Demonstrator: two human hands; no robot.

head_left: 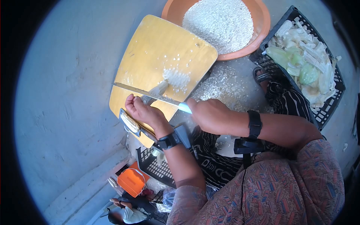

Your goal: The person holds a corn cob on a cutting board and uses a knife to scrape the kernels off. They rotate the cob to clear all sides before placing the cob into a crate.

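My right hand (208, 112) grips the light blue handle of a long knife (144, 92), whose blade lies across a yellow wooden cutting board (150, 48). My left hand (144, 112) holds a pale corn cob (159, 89) against the board, right under the blade. A small heap of cut white kernels (178, 78) lies on the board just beyond the cob. Both wrists wear black bands.
An orange basin (262, 22) full of white kernels sits behind the board. A black crate (330, 105) at right holds stripped cobs and green husks. Loose kernels (221, 86) litter the floor. Another black crate (153, 167), an orange container (130, 182) and a person (127, 213) are below left.
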